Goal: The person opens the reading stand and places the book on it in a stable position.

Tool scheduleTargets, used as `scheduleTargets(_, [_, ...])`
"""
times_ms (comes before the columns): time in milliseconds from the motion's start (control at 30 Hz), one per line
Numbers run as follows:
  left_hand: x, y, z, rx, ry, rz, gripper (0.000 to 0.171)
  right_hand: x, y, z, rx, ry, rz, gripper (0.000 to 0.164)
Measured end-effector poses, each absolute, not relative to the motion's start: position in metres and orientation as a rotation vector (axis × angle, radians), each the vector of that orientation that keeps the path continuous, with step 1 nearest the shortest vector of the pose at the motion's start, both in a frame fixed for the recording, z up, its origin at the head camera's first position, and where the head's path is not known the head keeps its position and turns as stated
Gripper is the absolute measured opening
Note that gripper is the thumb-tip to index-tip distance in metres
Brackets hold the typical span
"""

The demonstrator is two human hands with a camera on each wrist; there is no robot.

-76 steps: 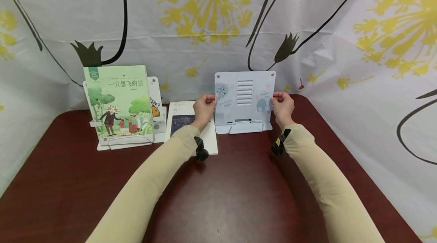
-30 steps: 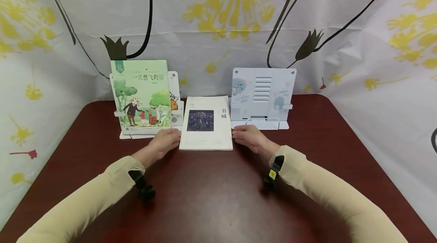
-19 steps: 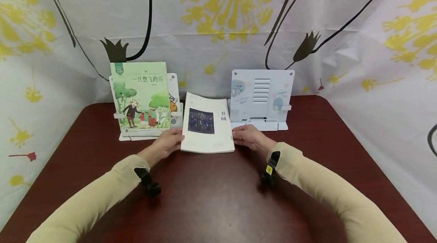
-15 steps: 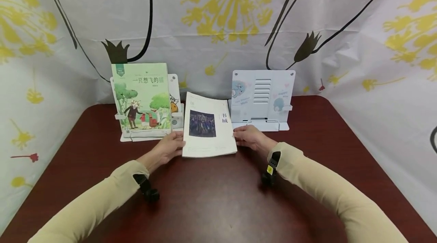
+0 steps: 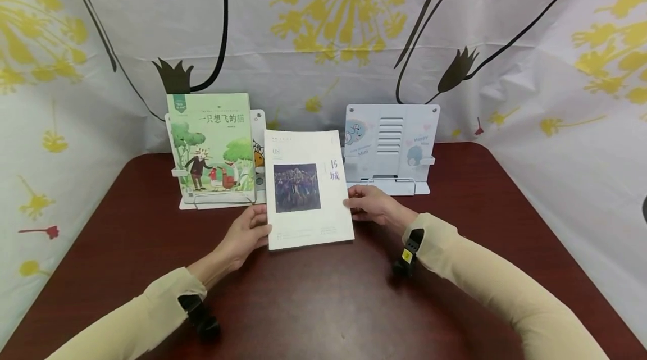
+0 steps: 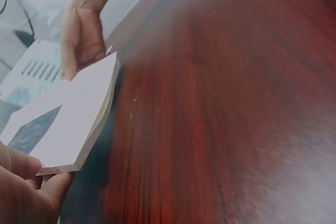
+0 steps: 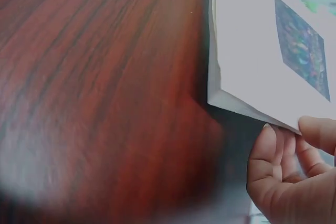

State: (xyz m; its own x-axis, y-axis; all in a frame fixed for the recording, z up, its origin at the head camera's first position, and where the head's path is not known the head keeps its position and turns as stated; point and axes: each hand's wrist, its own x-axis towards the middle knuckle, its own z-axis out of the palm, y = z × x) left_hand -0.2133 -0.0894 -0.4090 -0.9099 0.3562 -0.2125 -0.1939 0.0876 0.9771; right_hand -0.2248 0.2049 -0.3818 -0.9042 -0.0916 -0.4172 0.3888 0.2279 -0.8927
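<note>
A white paperback book (image 5: 303, 228) with a dark picture on its cover is held up between both hands, its far edge raised toward the wall. My left hand (image 5: 244, 239) grips its left edge, thumb on the cover and fingers beneath. At the opposite edge my right hand (image 5: 374, 204) pinches the book the same way; in the right wrist view its thumb (image 7: 317, 132) lies on the cover and the fingers curl under. The left wrist view shows the book's page edges (image 6: 97, 129) and a dark shadow under it on the table.
A white book stand (image 5: 389, 149) with blue elephant pictures stands behind the right hand, bearing no book. To the left, a green picture book (image 5: 212, 141) leans on a second white stand (image 5: 259, 121). The dark red table (image 5: 323, 304) meets a patterned cloth wall (image 5: 313, 79).
Both hands left the right-hand stand and went to the flat white book. They took its side edges, lifted it, drew it nearer and tilted it up. The stand now faces forward untouched.
</note>
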Motion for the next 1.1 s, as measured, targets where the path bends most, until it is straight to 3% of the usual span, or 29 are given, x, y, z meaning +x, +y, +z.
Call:
scheduleTargets(233, [-0.221,-0.076,-0.385,0.409,2.109,1.887,0.042,-0.219,0.232,-0.347,0.03,2.384,-1.751,0.024])
scheduleTargets(567, [-0.287,0.004,-0.327,0.796,2.356,1.831,0.031,-0.225,0.298,-0.293,0.039,2.718,-1.98,0.009])
scheduleTargets(767, [-0.315,0.051,-0.323,0.927,2.517,1.798,0.022,-0.238,0.328,-0.294,0.198,2.875,-2.061,0.011])
scheduleTargets(1100, [-0.328,0.093,-0.336,0.875,2.657,1.773,0.018,-0.252,0.353,-0.305,0.342,2.986,-1.98,0.025])
